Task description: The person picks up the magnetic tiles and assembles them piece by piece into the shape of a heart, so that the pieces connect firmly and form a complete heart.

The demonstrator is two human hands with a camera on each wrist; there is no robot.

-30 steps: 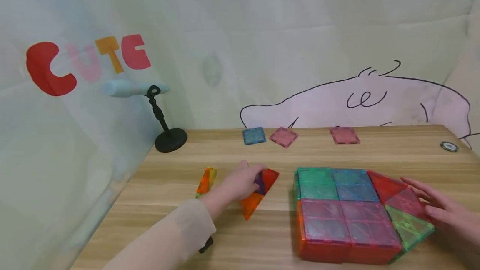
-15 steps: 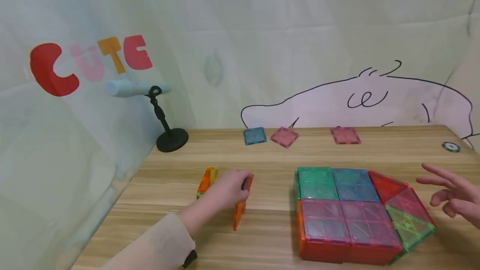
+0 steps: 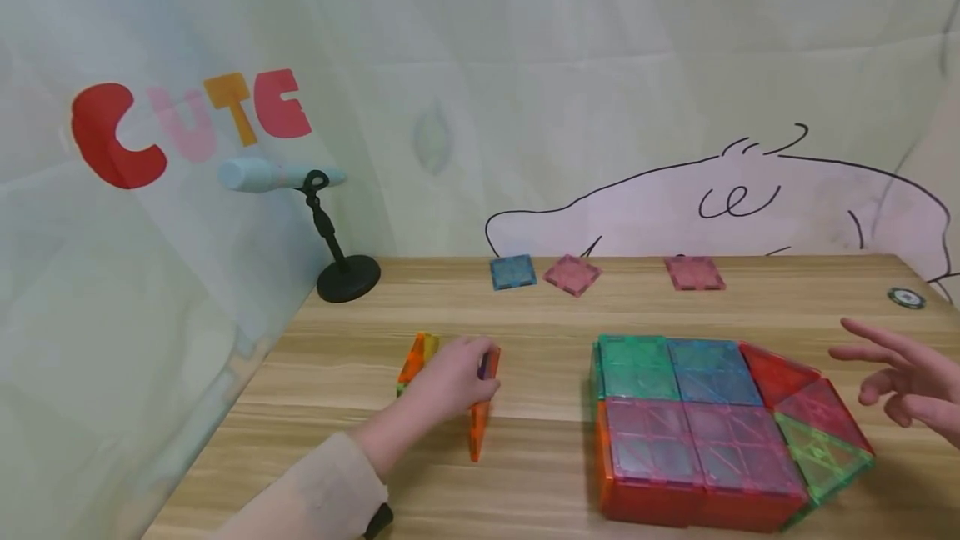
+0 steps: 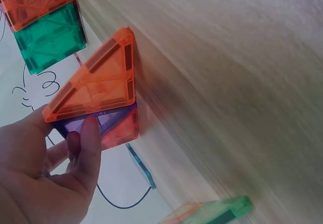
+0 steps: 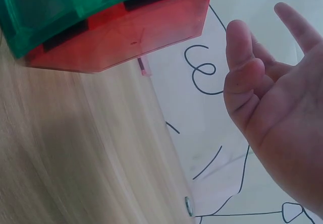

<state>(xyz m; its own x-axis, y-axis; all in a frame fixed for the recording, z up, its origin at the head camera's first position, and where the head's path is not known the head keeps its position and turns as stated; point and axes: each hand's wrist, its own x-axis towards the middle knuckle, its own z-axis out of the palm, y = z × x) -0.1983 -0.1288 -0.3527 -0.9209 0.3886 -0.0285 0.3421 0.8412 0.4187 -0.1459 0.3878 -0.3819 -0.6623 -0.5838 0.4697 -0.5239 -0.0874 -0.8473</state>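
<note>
My left hand (image 3: pixel 453 373) pinches a small panel of magnetic tiles (image 4: pixel 103 82) between thumb and fingers. The panel joins orange, purple and red pieces and stands on edge on the tabletop, seen nearly edge-on in the head view. Just left of that hand is another small tile piece (image 3: pixel 415 359) in orange, yellow and green, partly covered by the hand. A box-like build of magnetic tiles (image 3: pixel 701 440) sits to the right, with green, blue and pink squares and red and green triangles on top. Beside its right end, my right hand (image 3: pixel 907 377) hovers with fingers spread, holding nothing.
Along the back edge of the wooden table (image 3: pixel 540 473) lie a blue square tile (image 3: pixel 513 272) and two pink ones (image 3: pixel 572 275) (image 3: pixel 695 272). A round chip (image 3: pixel 906 298) is at the back right. A black stand (image 3: pixel 348 277) occupies the back left corner, before a printed cloth.
The tile panel has gone from leaning at an angle to standing upright and has shifted left with my left hand. My right hand has let go of the tile build and moved away from it.
</note>
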